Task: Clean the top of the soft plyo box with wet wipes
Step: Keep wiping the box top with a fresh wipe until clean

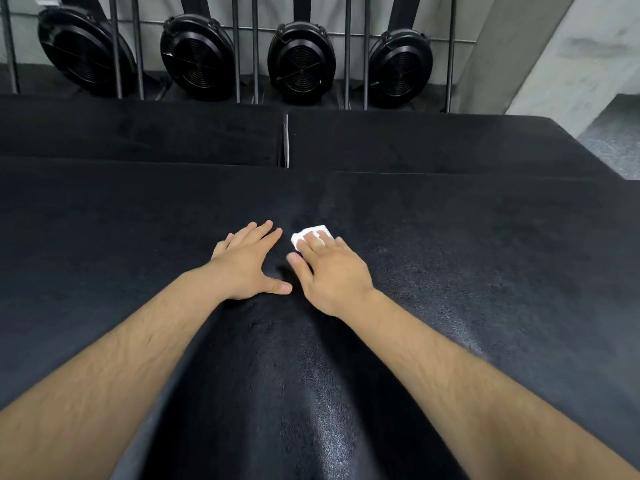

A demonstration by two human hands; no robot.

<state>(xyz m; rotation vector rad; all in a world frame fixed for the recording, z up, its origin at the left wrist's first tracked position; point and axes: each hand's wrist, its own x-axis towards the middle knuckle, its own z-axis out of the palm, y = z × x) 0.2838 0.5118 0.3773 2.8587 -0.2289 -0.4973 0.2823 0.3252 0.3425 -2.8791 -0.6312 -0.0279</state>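
The black soft plyo box (485, 271) fills the lower part of the head view, its textured top shining wet between and beside my arms. My right hand (329, 268) lies flat with straight fingers pressing a small white wet wipe (304, 235) onto the top near the middle; only the wipe's far edge shows past the fingertips. My left hand (246, 261) rests flat on the box just to the left of it, fingers spread, holding nothing.
Two more black boxes (433, 143) stand behind, split by a narrow gap (285, 140). Beyond them, several black fan wheels of upright rowing machines (301, 64) stand behind metal bars. A grey wall and speckled floor (613, 147) lie at the right.
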